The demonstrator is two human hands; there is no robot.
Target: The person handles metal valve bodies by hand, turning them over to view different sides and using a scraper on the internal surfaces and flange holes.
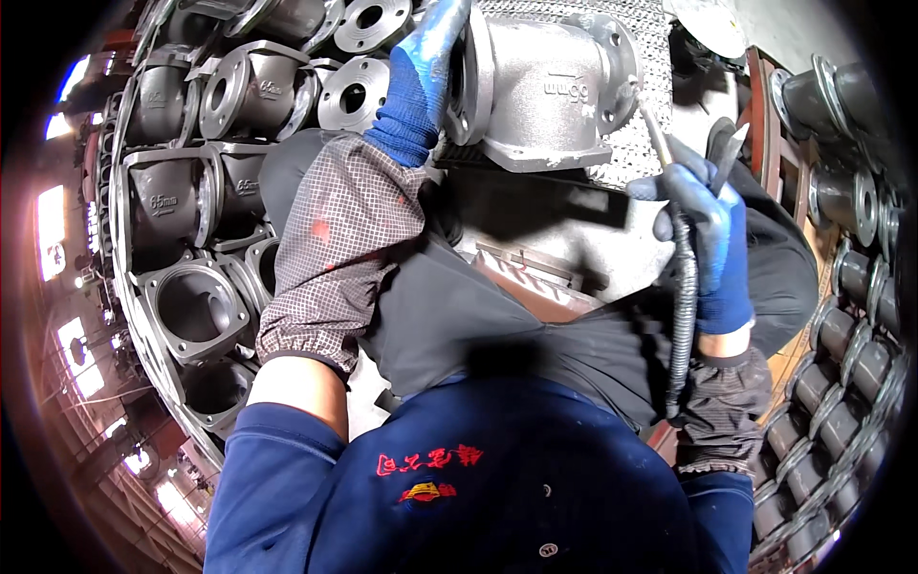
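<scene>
A grey cast-metal flanged valve body rests in front of me on a patterned work surface. At its left flange, my left hand in a blue glove grips the rim; its fingertips are partly cut off by the upper edge. My gloved right hand is closed around a slim rod-shaped tool, whose tip is at the right flange's edge. A dark ribbed hose hangs down from this hand. Beside its fingers a pointed flat metal piece sticks up; whether the hand holds it is unclear.
Several similar grey castings are stacked close along my left. Flanged pipe-like castings fill the right side, beyond a reddish-brown frame. A pale round disc lies at the far right. Below the valve body is a brown ridged metal piece.
</scene>
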